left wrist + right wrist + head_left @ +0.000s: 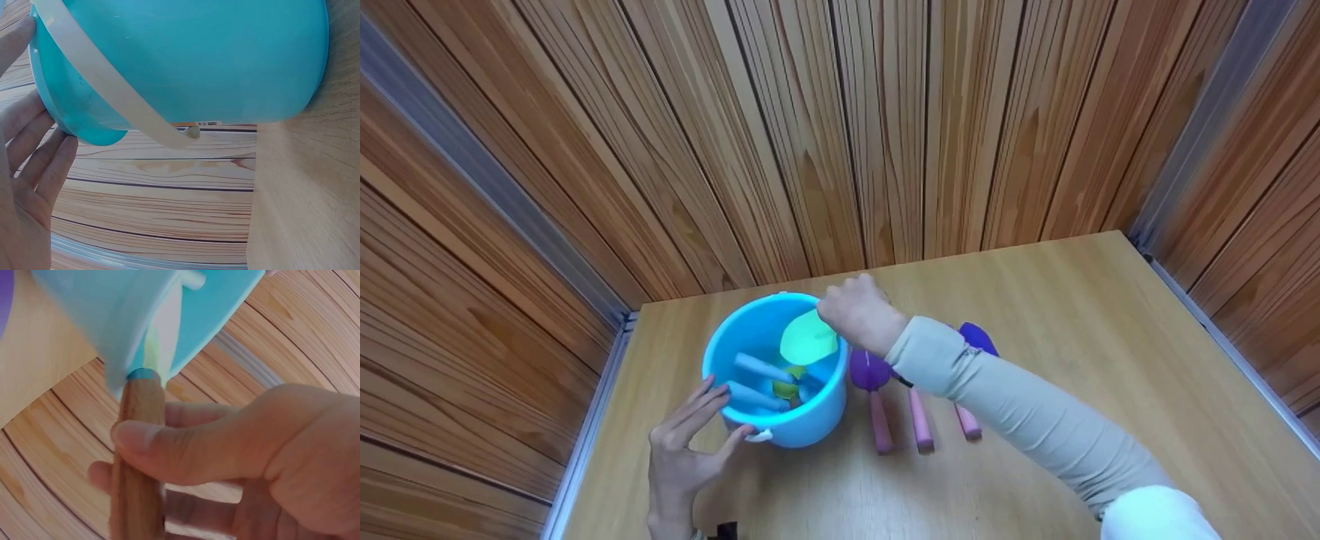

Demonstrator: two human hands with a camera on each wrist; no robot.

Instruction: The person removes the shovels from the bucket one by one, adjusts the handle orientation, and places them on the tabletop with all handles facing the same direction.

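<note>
A light-blue bucket (810,431) stands upright on the table. My right hand (861,315) grips a shovel by its wooden handle (138,461), thumb pressed along the wood. Its pale green blade (808,337) hangs inside the bucket mouth, with the blue collar (143,374) close by the rim. At the near left of the bucket, my left hand (682,457) has its fingers spread and touches the rim with fingertips and thumb. Inside the bucket lie light-blue tubular pieces (761,367) and yellow-green pieces (785,390). A white bail handle (107,81) hangs down the bucket's side.
Right of the bucket lie three tools with pink handles (883,431), side by side. Purple blades show on two, one by the bucket (870,371) and one (978,337) beyond my right sleeve (1020,412). Wood-plank walls (885,135) enclose the table (1110,337) behind and at both sides.
</note>
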